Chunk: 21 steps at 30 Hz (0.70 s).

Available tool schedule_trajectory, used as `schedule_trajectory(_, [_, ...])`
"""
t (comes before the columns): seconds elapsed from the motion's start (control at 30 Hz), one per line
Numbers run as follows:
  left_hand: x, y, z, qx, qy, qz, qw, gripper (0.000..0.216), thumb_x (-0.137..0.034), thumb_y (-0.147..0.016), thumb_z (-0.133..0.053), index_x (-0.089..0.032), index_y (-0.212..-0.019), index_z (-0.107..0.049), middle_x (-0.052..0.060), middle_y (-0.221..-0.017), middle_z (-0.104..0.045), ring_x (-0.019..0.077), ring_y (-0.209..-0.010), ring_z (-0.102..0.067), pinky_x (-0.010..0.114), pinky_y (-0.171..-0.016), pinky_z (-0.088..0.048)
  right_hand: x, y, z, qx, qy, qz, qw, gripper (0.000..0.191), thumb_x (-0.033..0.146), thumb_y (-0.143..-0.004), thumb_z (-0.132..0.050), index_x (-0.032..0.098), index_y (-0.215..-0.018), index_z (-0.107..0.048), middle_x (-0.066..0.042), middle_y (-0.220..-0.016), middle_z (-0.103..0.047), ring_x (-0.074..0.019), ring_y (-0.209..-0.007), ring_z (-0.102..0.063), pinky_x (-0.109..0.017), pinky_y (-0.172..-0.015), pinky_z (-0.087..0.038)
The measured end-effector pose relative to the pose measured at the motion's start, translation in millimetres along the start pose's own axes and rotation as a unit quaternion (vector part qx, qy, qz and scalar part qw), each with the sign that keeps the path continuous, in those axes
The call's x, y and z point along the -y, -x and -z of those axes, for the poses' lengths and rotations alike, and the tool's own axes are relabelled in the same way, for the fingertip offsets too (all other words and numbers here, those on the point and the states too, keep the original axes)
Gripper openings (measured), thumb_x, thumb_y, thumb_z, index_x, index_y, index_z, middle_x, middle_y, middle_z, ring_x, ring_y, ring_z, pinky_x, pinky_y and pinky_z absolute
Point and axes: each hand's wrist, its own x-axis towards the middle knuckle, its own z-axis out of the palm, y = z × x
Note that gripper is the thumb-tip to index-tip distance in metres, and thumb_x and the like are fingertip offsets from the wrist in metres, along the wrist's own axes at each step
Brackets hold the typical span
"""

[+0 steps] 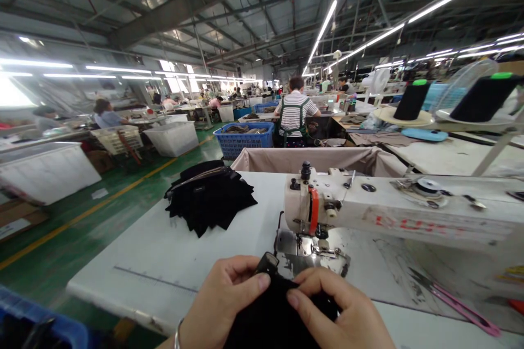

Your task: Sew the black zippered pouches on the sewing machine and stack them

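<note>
Both of my hands pinch a piece of black fabric [272, 316] at the near edge of the sewing table [155, 251]. My left hand [227, 294] grips its upper left corner, where a dark, shiny strip [268, 263] sticks up. With thumb and fingers closed, my right hand [331, 305] holds the upper right edge. Just beyond the fabric is the metal needle plate [295, 253] of a white sewing machine [393, 212]. A fanned stack of black fabric pieces [208, 196] lies on the table, beyond my left hand.
Pink-handled scissors [458, 302] lie right of the machine. Behind the table stands a cloth-lined bin [307, 159], then a blue crate [244, 139] and a person in a striped shirt [297, 112]. Black thread cones [412, 101] stand at right. A blue basket [45, 316] sits low left.
</note>
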Motion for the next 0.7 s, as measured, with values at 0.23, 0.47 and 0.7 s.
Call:
schedule_trajectory(0.23, [-8, -1, 7, 0.052, -0.059, 0.016, 0.997, 0.034, -0.041, -0.076, -0.077, -0.012, -0.092, -0.071, 0.006, -0.083, -0.071, 0.0160, -0.071, -0.062, 0.024, -0.067, -0.046, -6, -1, -1, 0.066, -0.031, 0.065, 0.995, 0.006, 0.030, -0.083, -0.060, 0.026, -0.082, -0.065, 0.005, -0.067, -0.062, -0.0111, -0.060, -0.059, -0.019, -0.056, -0.045])
schedule_trajectory(0.47, [-19, -49, 39, 0.206, -0.455, 0.036, 0.866, 0.027, -0.038, -0.086, -0.059, -0.014, -0.095, -0.068, 0.003, -0.084, -0.070, 0.0163, -0.072, -0.063, 0.022, -0.064, -0.048, -42, 2, -28, 0.153, 0.109, 0.318, 0.929, 0.029, 0.034, -0.099, -0.041, 0.028, -0.111, -0.067, -0.001, -0.085, -0.067, -0.0141, -0.072, -0.063, -0.023, -0.064, -0.050])
schedule_trajectory(0.7, [10, -142, 22, 0.032, -0.662, -0.137, 0.736, 0.015, -0.025, -0.076, -0.074, -0.015, -0.086, -0.066, 0.011, -0.099, -0.064, 0.0310, -0.104, -0.055, 0.042, -0.091, -0.043, -73, -49, -40, 0.106, 0.397, 0.316, 0.855, 0.021, 0.014, -0.085, -0.066, 0.021, -0.104, -0.068, -0.006, -0.100, -0.068, -0.0208, -0.096, -0.061, -0.031, -0.081, -0.051])
